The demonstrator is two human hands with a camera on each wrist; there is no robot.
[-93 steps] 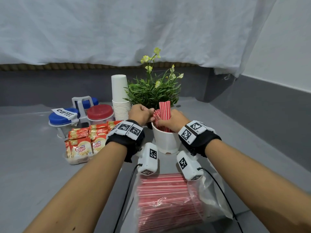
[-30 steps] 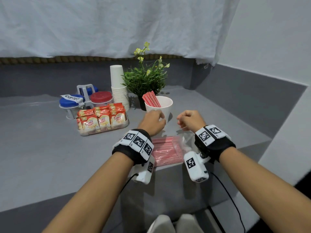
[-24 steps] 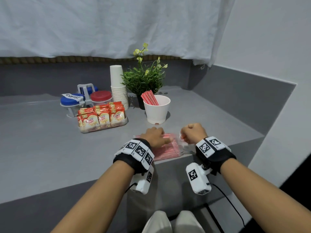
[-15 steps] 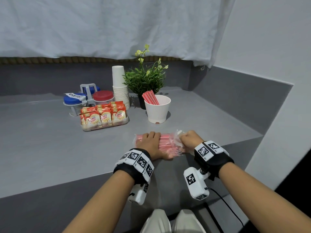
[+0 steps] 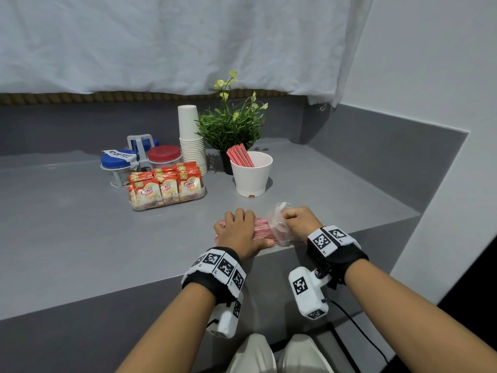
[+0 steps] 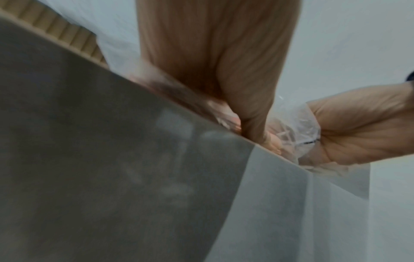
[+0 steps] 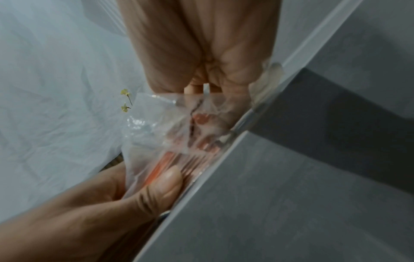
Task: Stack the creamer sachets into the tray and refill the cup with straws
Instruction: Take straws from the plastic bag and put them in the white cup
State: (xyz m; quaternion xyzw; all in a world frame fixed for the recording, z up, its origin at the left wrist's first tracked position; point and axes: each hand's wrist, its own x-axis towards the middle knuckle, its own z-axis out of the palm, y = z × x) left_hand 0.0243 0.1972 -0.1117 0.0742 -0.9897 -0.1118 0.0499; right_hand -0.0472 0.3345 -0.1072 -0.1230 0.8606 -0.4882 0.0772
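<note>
While the left hand (image 5: 240,232) pressed flat on the straw bag (image 5: 265,230) at lower centre, the right hand (image 5: 299,222) gripped its mouth; straws should be withdrawn gently toward the cup (image 5: 252,174).

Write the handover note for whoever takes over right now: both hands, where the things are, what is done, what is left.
Left hand: lies flat on the bag of straws at the counter's front edge, thumb against its near side.
Right hand: grip closed on the bag's bunched open end.
Creamer sachets: stacked upright in the clear tray; looks done.
White cup: holds a small bundle of straws, mostly unfilled.
Left: take more straws from the bag and put them in the cup.
</note>
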